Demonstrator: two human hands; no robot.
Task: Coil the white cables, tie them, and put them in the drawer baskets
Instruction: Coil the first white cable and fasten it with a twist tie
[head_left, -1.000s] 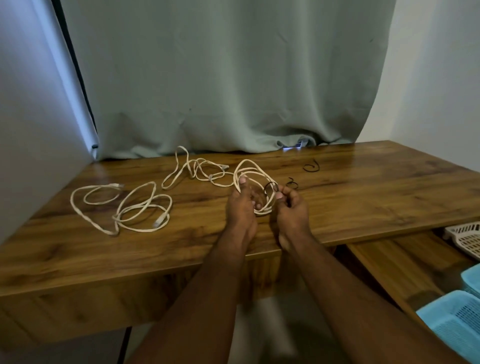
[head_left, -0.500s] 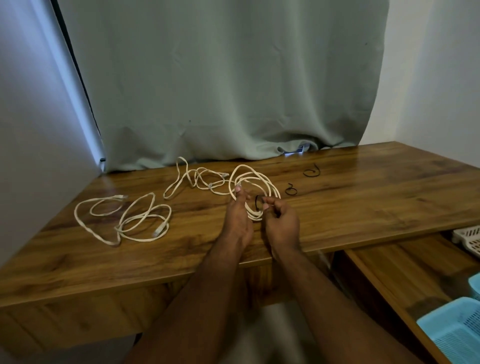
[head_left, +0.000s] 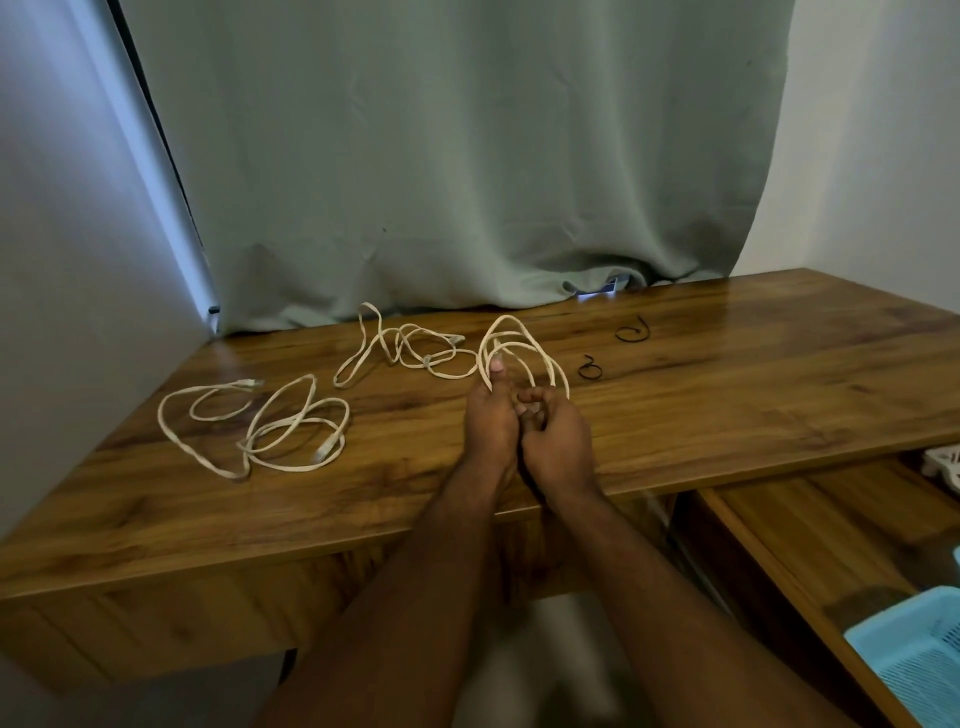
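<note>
Standing up off the wooden desk (head_left: 727, 405) near its middle, the coiled white cable (head_left: 511, 343) is held as a bundle of loops by both hands, which press together knuckle to knuckle. The left hand (head_left: 488, 426) grips the lower part of the coil with its thumb raised against the loops; the right hand (head_left: 556, 441) has its fingers curled in at the same spot, pinching the strands, though what else it holds there is hidden. A loose run of the same cable trails left from the coil. Just beyond that lies a second white cable (head_left: 400, 351) in an untidy tangle, and farther left a third white cable (head_left: 270, 426) sprawls in open loops near the desk's left end. 2 black ties (head_left: 589, 370) (head_left: 634, 332) lie on the desk to the right of the coil, apart from each other. At the lower right, an open drawer (head_left: 810, 525) holds a blue basket (head_left: 914, 654) and the corner of a white basket (head_left: 945, 462). A grey-green curtain (head_left: 467, 156) hangs behind the desk.
</note>
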